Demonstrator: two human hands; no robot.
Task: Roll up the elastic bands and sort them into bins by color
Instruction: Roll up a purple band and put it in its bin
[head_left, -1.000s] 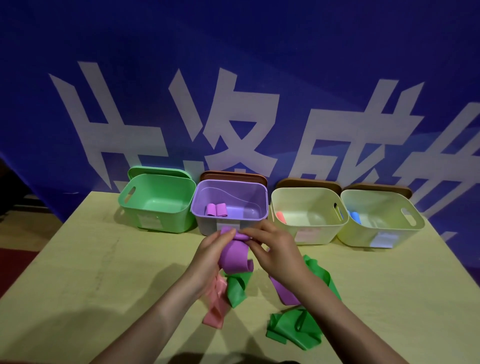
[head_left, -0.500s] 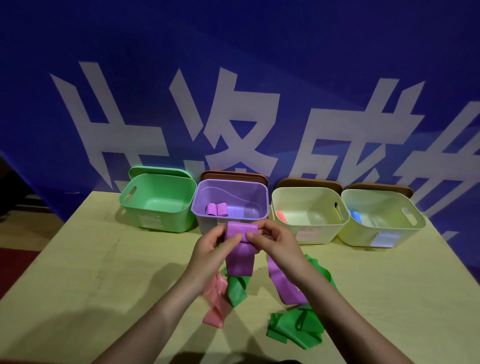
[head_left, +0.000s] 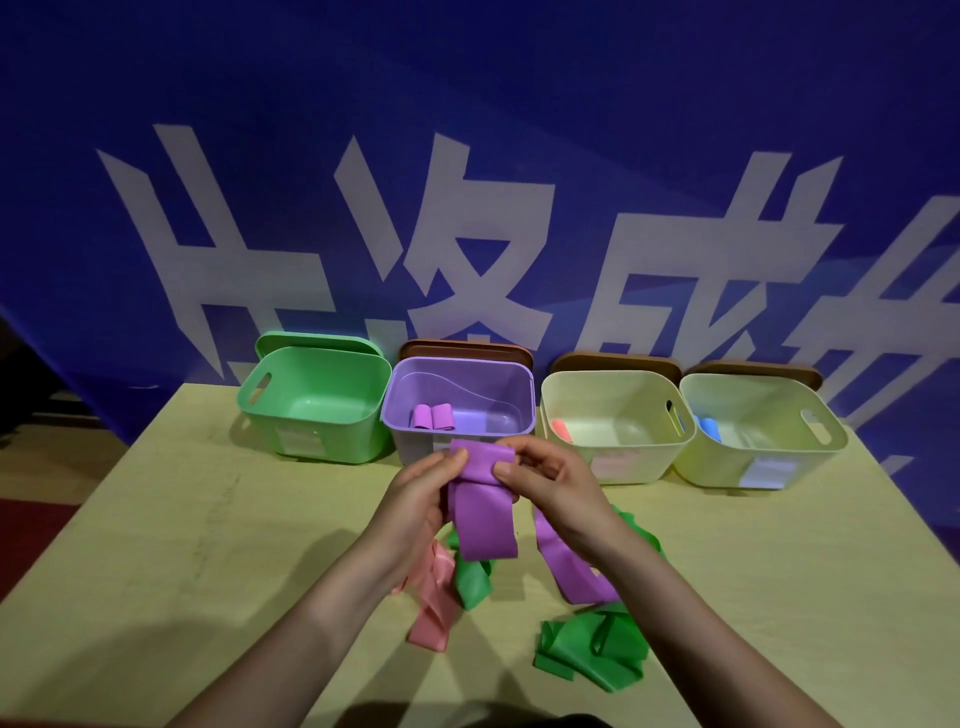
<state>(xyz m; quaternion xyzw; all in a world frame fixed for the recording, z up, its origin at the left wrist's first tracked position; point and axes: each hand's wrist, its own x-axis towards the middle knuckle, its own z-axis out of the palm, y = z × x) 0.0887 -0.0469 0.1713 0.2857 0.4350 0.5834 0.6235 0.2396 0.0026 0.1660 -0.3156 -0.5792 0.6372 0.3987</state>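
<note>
A: What are the hands doing at the centre of the frame?

B: The left hand and the right hand both pinch the top edge of a purple band, thumb against fingers at either end. The band hangs down flat below them, above the table.

A: What lies beneath?

B: Lower centre, a pink band lies loose on the table with a green band partly over it, just beside. Right of those, a second purple band runs under the right wrist. At lower right sits a crumpled heap of green bands.

A: And the bins?

B: Four in a row across the middle of the frame, along the table's far edge. From the left: a green bin; a purple bin with two purple rolls inside it; a cream bin holding a pink roll; and another cream bin holding a blue roll. The held band hangs just in front of the purple bin.

A: Behind them?

B: A blue banner with large white characters.
</note>
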